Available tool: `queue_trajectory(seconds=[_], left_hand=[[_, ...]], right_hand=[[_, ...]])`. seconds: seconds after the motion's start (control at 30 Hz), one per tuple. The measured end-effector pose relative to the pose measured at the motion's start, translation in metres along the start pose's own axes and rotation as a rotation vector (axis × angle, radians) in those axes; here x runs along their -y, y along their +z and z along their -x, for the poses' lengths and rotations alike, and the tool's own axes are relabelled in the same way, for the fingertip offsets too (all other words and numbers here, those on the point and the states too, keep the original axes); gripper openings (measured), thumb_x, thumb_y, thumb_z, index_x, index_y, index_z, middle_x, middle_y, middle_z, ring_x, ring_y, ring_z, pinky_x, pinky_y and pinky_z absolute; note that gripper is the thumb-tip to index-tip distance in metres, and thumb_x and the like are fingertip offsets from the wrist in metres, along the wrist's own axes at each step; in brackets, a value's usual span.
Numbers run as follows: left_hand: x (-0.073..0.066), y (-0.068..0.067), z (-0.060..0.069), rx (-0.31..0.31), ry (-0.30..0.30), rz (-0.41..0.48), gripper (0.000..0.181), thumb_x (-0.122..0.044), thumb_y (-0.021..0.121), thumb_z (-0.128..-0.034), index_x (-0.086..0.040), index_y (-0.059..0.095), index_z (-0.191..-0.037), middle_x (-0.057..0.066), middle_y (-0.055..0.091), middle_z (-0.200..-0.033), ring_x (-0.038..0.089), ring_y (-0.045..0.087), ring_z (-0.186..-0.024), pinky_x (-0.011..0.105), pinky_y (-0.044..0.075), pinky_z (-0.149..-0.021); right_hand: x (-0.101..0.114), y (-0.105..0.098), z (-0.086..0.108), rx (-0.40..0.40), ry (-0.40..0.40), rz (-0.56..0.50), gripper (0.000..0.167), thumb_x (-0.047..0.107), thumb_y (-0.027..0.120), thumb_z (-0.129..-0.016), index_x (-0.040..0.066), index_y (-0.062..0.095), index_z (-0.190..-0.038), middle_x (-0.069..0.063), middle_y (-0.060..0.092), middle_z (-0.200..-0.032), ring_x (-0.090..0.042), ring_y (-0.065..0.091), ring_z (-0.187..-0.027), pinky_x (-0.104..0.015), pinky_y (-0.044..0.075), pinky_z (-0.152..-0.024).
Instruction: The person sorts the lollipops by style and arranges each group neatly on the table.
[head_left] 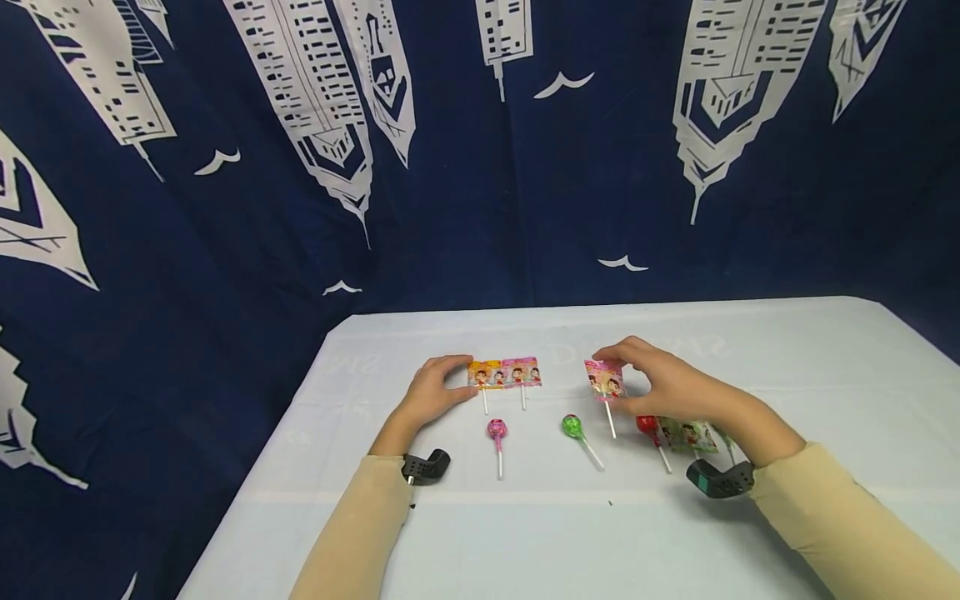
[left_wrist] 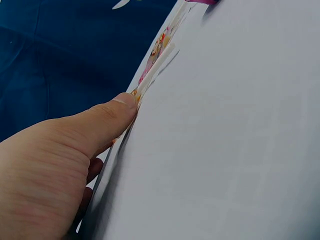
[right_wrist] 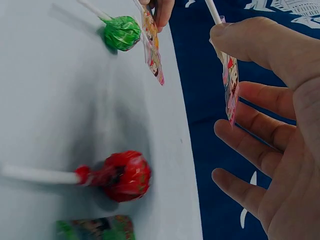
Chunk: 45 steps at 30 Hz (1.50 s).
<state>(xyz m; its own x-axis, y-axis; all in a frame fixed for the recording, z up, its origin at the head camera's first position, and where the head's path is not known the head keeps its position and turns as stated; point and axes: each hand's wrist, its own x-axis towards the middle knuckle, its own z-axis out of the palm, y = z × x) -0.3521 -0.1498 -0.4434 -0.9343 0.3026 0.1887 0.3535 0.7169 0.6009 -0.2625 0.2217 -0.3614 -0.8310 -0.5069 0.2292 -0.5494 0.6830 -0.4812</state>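
Observation:
My left hand (head_left: 435,389) pinches the left edge of an orange flat-wrapped lollipop (head_left: 486,375), thumb near and fingers far. Right beside that one lies a pink flat-wrapped lollipop (head_left: 522,372), its stick pointing toward me. My right hand (head_left: 675,385) holds another pink flat-wrapped lollipop (head_left: 604,381) between thumb and fingers, raised above the table with the stick angled down. In the right wrist view the thumb presses this wrapper (right_wrist: 231,85) near the stick, while the lower fingers stand apart from it.
Nearer me lie a round pink lollipop (head_left: 497,429), a round green lollipop (head_left: 573,427) and a round red lollipop (head_left: 647,425). Green flat-wrapped candy (head_left: 688,436) lies partly under my right wrist. The white table (head_left: 525,542) ends at a dark blue printed curtain (head_left: 465,250).

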Motion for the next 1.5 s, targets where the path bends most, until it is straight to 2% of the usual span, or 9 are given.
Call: queue_trajectory(seconds=[0.27,0.8,1.07,1.37,1.5], left_hand=[[-0.002,-0.002,0.001,-0.002,0.010,-0.013,0.057,-0.031,0.079,-0.0855,-0.019,0.060,-0.138,0.005,0.058,-0.145,0.031,0.044,-0.141,0.052,0.033,-0.118],[-0.002,0.000,0.002,-0.003,0.001,-0.015,0.057,-0.031,0.079,-0.0853,-0.019,0.060,-0.138,0.005,0.058,-0.145,0.030,0.046,-0.140,0.052,0.035,-0.118],[-0.001,0.000,0.001,-0.007,0.004,-0.014,0.057,-0.030,0.079,-0.0853,-0.019,0.060,-0.138,0.005,0.058,-0.145,0.030,0.045,-0.140,0.052,0.034,-0.118],[-0.002,0.000,0.000,-0.010,0.006,-0.013,0.057,-0.030,0.079,-0.0849,-0.019,0.060,-0.137,0.005,0.058,-0.145,0.031,0.045,-0.140,0.052,0.034,-0.118],[-0.003,-0.001,0.001,-0.009,0.004,-0.013,0.057,-0.030,0.079,-0.0851,-0.019,0.061,-0.137,0.005,0.058,-0.144,0.031,0.046,-0.140,0.052,0.034,-0.118]], right_hand=[[0.007,-0.003,-0.029,0.029,-0.025,0.056,0.061,0.026,0.081,-0.082,0.007,0.058,-0.135,-0.005,0.060,-0.121,-0.022,0.060,-0.111,-0.050,0.051,-0.100],[0.008,0.020,-0.077,0.133,0.046,0.115,0.060,0.020,0.078,-0.081,0.007,0.058,-0.136,-0.012,0.060,-0.128,-0.028,0.057,-0.117,-0.051,0.048,-0.105],[0.001,0.030,-0.090,0.156,0.071,0.129,0.059,0.024,0.079,-0.082,0.007,0.059,-0.135,-0.013,0.060,-0.128,-0.029,0.058,-0.115,-0.051,0.047,-0.106],[-0.008,0.038,-0.096,0.180,0.121,0.128,0.060,0.023,0.079,-0.082,0.005,0.059,-0.135,-0.015,0.059,-0.130,-0.031,0.056,-0.120,-0.052,0.044,-0.109],[-0.010,0.044,-0.099,0.196,0.145,0.124,0.061,0.022,0.079,-0.080,0.004,0.059,-0.135,-0.014,0.060,-0.128,-0.031,0.056,-0.116,-0.052,0.045,-0.108]])
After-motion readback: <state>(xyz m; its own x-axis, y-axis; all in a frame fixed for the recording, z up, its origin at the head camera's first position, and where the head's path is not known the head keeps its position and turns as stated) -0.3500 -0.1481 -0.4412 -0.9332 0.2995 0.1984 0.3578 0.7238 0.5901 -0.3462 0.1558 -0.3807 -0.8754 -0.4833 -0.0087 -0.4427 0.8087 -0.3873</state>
